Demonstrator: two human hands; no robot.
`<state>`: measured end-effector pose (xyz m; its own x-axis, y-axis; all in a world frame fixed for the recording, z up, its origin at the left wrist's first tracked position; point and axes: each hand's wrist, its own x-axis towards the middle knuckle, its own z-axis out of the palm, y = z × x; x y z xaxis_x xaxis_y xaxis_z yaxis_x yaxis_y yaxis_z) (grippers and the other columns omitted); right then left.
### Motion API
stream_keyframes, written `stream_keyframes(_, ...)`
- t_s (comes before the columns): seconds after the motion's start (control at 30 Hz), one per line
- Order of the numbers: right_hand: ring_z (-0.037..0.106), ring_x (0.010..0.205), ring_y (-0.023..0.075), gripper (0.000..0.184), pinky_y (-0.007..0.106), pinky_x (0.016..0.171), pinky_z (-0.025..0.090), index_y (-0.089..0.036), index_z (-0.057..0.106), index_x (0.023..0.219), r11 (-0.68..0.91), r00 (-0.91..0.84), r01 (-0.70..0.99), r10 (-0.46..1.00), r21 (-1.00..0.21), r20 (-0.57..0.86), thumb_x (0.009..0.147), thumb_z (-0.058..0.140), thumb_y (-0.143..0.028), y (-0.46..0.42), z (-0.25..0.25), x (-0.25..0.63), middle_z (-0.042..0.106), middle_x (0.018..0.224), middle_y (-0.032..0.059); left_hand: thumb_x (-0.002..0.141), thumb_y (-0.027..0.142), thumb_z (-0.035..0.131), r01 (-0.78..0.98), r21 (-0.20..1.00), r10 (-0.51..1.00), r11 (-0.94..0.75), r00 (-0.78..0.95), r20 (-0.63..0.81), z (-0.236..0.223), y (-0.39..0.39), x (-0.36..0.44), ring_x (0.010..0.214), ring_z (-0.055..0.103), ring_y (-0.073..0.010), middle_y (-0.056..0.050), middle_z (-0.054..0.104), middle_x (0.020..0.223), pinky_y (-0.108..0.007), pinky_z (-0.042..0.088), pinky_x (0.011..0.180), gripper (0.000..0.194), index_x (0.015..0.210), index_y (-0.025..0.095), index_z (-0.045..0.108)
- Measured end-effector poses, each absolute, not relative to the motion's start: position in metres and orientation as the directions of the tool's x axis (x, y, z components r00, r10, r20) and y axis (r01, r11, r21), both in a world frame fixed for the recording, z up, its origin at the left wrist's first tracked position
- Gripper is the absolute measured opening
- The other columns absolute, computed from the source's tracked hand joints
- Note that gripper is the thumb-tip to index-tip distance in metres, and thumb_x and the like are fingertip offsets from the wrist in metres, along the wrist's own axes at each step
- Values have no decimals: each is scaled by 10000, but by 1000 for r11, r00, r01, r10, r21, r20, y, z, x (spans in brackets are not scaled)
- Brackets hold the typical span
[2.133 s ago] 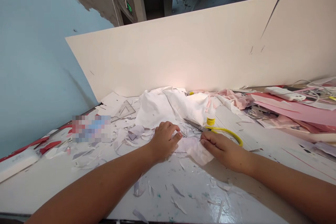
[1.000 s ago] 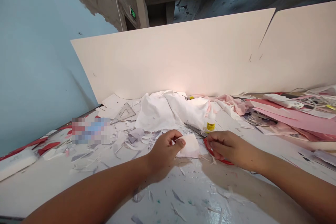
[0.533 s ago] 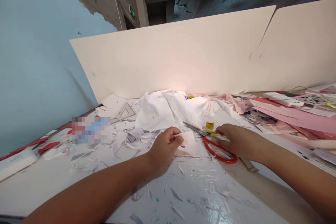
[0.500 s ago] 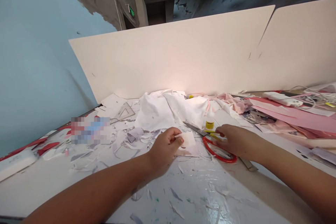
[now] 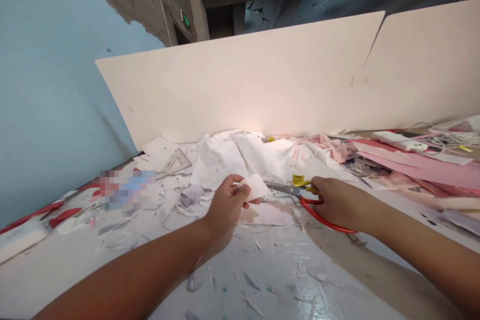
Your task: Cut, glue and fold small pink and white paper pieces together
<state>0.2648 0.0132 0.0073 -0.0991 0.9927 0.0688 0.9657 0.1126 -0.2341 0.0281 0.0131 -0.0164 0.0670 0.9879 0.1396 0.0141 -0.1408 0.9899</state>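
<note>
Nearest, the left hand and right hand reach out over a white desk littered with paper scraps. The left grip is pinched together on a small white paper piece, which is held up off the desk, its long axis slanting up and to the right from the fingertips. The right grip is clamped around the handles of red-handled steel scissors, with one red loop curving out below the hand toward the lower right. The scissors lie low, their long axis running across the view, and the steel blades, which look closed, point left at the white piece, their tips just beside its right edge. The piece lies to the left of the right grip, and the left hand is the nearer to it. Below it lies a pale pinkish paper sheet. Farther off are a small white bottle with a yellow label, crumpled white cloth, a clear plastic set square, pink card sheets, and a cream board before a blue wall.
</note>
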Motion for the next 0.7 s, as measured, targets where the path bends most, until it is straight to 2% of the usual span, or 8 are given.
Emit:
stream_keyframes(0.1,451,473,153,232,276,423,292,-215,406,607,92,-82,933,996,-347,43,724,503,-391,9,16,266,525,598,32,756,398,548,5,982,982,-187,29,186,-11,17,24,724,665,-186,17,572,709,-231,416,591,276,896,191,432)
stream_keyframes(0.17,391,454,122,281,257,416,267,-212,380,603,93,-98,857,995,-507,17,741,496,-428,8,20,267,460,557,-2,758,395,546,-7,978,978,-207,2,207,-7,20,21,740,665,-191,26,570,686,-233,415,596,270,894,196,426)
stream_keyframes(0.27,315,456,89,367,233,422,261,-216,325,632,124,-206,588,979,-800,0,724,542,-497,7,19,264,343,542,-52,751,385,557,-11,972,972,-233,-21,233,0,22,18,759,663,-193,41,555,647,-228,410,600,269,906,204,432)
stream_keyframes(0.33,318,486,87,412,229,448,293,-218,317,658,154,-316,369,948,-917,32,714,540,-560,7,16,262,312,570,-59,741,378,568,-1,970,970,-244,-12,244,5,22,17,746,657,-186,33,572,661,-233,417,598,277,917,205,441)
stream_keyframes(0.43,341,534,91,484,238,489,340,-210,364,687,212,-454,245,887,-946,82,678,486,-677,4,8,261,322,630,-45,734,378,570,48,960,961,-276,10,276,14,23,16,689,632,-158,22,595,658,-245,432,599,268,907,201,466)
stream_keyframes(0.57,355,538,101,583,261,506,370,-205,409,740,226,-577,288,817,-931,19,634,375,-778,-3,3,259,348,652,-30,725,378,571,90,942,946,-325,22,324,24,26,17,655,611,-147,10,611,661,-245,434,582,258,886,199,478)
stream_keyframes(0.7,364,553,114,499,265,523,359,-200,451,738,319,-487,361,866,-876,115,728,374,-693,-9,5,251,394,648,-17,730,374,561,116,925,932,-362,29,362,34,32,21,611,602,-142,-3,622,656,-242,417,557,262,904,195,482)
